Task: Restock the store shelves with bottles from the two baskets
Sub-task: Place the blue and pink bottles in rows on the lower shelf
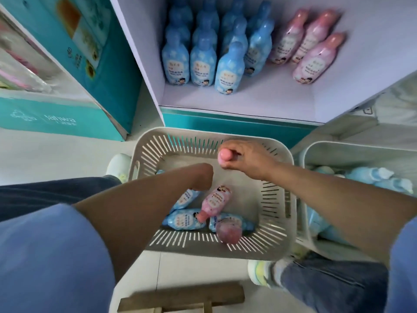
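1. Teal display stand (56, 118), far left, reads "Jahwa"; the bottle labels are too blurred to read.
2. White shelf (248, 96), far: blue bottles (203, 62) left, pink bottles (309, 57) right.
3. Right hand (250, 157) grips a pink bottle (224, 155) above the slotted basket (158, 145).
4. Left hand (202, 177) reaches into that basket; its fingers are hidden, so I cannot tell its grip.
5. Second basket (338, 144) stands right.

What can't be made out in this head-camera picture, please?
All in the head view:
- Left hand: the left wrist hides its fingers, so any grip on the blue bottle below is unclear.
- Pink bottle in the right hand: only its cap shows; the hand covers the body.
- Right basket: cut by the frame edge and crossed by the right forearm; bottle count unknown.
- Rear blue bottles on the shelf: blurred and overlapped by front ones.
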Demonstrator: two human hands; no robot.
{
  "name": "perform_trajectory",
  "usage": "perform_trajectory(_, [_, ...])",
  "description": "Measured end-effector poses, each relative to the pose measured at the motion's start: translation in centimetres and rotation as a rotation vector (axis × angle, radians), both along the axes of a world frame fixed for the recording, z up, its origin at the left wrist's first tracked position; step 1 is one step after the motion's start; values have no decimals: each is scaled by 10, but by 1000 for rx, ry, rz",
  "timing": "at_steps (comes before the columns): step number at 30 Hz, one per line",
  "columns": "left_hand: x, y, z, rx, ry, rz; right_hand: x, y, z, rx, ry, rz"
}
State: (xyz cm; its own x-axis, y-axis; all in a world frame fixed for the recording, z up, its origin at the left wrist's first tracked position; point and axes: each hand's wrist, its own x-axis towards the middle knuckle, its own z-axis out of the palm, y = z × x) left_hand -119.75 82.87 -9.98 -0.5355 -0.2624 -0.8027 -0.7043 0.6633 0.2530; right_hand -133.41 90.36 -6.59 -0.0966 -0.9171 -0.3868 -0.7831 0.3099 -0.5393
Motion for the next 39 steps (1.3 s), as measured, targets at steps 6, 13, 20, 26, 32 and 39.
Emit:
perform_trajectory(6, [-17, 3, -22, -40, -51, -103, -15, 17, 12, -62, 9, -19])
perform_trajectory(13, [8, -18, -39, -230, -61, -296, -23, 24, 8, -95, 42, -57])
perform_trajectory(20, [20, -5, -77, -256, -86, -717, -19, 18, -5, -102, -57, -82])
perform_trajectory(26, [14, -3, -90, -228, -145, -671, -18, 16, -12, -107, -69, -99])
perform_trajectory(32, [12, -7, -83, -172, -118, -714, -18, 14, -7, -109, -90, -112])
perform_trajectory(39, [6, -13, -67, -172, -109, -744, -15, 16, 9, -130, -117, -160])
